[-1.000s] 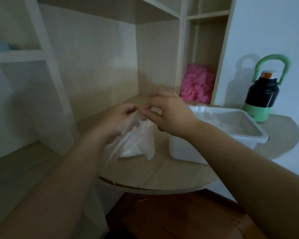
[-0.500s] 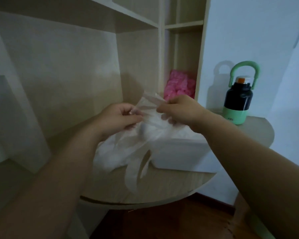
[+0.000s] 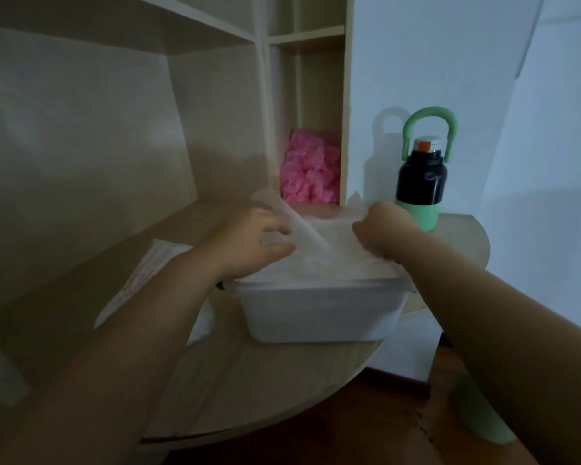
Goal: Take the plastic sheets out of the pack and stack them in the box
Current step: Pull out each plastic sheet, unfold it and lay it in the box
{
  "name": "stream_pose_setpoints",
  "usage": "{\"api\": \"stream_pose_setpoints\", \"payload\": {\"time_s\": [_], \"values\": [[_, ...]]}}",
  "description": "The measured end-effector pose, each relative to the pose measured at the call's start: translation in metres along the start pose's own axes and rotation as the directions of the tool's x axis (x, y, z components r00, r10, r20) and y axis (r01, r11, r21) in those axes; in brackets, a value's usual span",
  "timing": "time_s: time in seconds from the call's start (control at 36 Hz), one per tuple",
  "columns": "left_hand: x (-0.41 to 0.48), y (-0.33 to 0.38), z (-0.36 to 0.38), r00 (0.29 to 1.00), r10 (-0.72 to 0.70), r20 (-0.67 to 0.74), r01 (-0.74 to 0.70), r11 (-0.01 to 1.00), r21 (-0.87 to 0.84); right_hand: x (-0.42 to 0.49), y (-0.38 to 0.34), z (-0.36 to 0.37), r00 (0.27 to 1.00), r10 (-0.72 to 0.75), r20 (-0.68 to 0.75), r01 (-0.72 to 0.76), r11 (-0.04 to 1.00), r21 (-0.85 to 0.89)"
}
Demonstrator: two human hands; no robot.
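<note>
Left hand [image 3: 249, 241] and right hand [image 3: 384, 229] tight on opposite edges of the plastic sheet [image 3: 329, 255] above the box [image 3: 316, 313]

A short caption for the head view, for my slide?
Left hand and right hand hold a plastic sheet over the white box.

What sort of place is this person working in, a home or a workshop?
Probably a home or dorm room: a pale wooden desk with built-in shelves, a black and green water bottle by the white wall, and a white plastic box on the desk.
</note>
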State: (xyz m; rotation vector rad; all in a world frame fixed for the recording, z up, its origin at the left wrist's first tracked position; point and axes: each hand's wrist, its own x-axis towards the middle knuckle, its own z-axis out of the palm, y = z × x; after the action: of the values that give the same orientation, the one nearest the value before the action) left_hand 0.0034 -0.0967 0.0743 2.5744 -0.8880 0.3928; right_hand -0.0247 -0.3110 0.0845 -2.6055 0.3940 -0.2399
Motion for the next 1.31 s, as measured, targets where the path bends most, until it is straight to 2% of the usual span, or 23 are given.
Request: {"api": "stream_pose_setpoints", "payload": {"time_s": [0.08,0.17,0.25,0.31,0.36,0.42,0.44,0.5,0.56,0.61,0.69,0.75,0.83,0.89,0.97,1.11,1.22,1.31], "values": [[0.006,-0.001,0.009,0.967,-0.142,0.210,0.143,0.990,0.014,-0.002,0.003,0.001,0.999,-0.033,-0.005,0.032,0.996,-0.085],[0.012,0.004,0.011,0.938,-0.158,0.309,0.137,0.987,0.090,-0.007,0.003,-0.003,0.990,-0.137,-0.043,0.128,0.979,-0.158],[0.015,0.013,0.006,0.942,-0.163,0.293,0.129,0.983,0.131,-0.011,0.001,-0.011,0.951,-0.275,-0.144,0.216,0.919,-0.330],[0.016,0.020,-0.001,0.968,-0.145,0.204,0.087,0.959,0.268,-0.011,-0.002,-0.013,0.924,-0.358,-0.135,0.298,0.894,-0.334],[0.017,0.025,-0.005,0.995,-0.065,0.081,0.035,0.944,0.328,-0.010,-0.007,-0.012,0.914,-0.404,-0.045,0.381,0.890,-0.251],[0.017,0.030,-0.004,0.999,0.014,0.036,-0.022,0.970,0.241,-0.008,-0.011,-0.008,0.908,-0.411,0.082,0.419,0.882,-0.216],[0.019,0.029,0.000,0.997,0.034,0.070,-0.047,0.980,0.194,-0.007,-0.013,-0.006,0.904,-0.400,0.151,0.426,0.875,-0.232],[0.022,0.024,0.012,0.973,-0.009,0.232,-0.026,0.988,0.151,-0.004,-0.013,0.002,0.889,-0.354,0.290,0.436,0.847,-0.303],[0.024,0.020,0.022,0.894,-0.145,0.425,0.044,0.970,0.240,0.000,-0.011,0.010,0.872,-0.266,0.410,0.430,0.815,-0.387],[0.026,0.018,0.028,0.800,-0.235,0.552,0.057,0.946,0.320,0.004,-0.006,0.018,0.841,-0.161,0.517,0.419,0.798,-0.433],[0.030,0.017,0.033,0.711,-0.261,0.653,0.060,0.948,0.313,0.008,0.000,0.025,0.803,-0.078,0.591,0.402,0.803,-0.440],[0.030,0.017,0.032,0.711,-0.244,0.659,0.043,0.951,0.305,0.008,0.000,0.025,0.804,-0.079,0.589,0.394,0.812,-0.430],[0.026,0.012,0.024,0.839,-0.182,0.512,0.062,0.968,0.242,0.005,-0.005,0.021,0.845,-0.145,0.515,0.372,0.851,-0.370],[0.020,0.008,0.013,0.928,-0.126,0.350,0.101,0.991,0.089,0.001,-0.008,0.016,0.884,-0.221,0.413,0.363,0.880,-0.307],[0.003,0.004,-0.009,0.988,-0.095,0.118,0.106,0.990,-0.093,-0.007,-0.017,0.012,0.903,-0.333,0.270,0.387,0.904,-0.182],[-0.029,-0.009,-0.030,0.968,-0.181,-0.176,0.140,0.965,-0.224,-0.032,-0.052,0.018,0.884,-0.464,0.055,0.464,0.886,-0.001],[-0.068,-0.031,-0.036,0.911,-0.274,-0.309,0.189,0.942,-0.277,-0.064,-0.091,0.037,0.827,-0.546,-0.133,0.561,0.816,0.140],[-0.100,-0.048,-0.034,0.863,-0.321,-0.390,0.207,0.929,-0.308,-0.092,-0.116,0.059,0.789,-0.581,-0.201,0.615,0.742,0.267]]}}
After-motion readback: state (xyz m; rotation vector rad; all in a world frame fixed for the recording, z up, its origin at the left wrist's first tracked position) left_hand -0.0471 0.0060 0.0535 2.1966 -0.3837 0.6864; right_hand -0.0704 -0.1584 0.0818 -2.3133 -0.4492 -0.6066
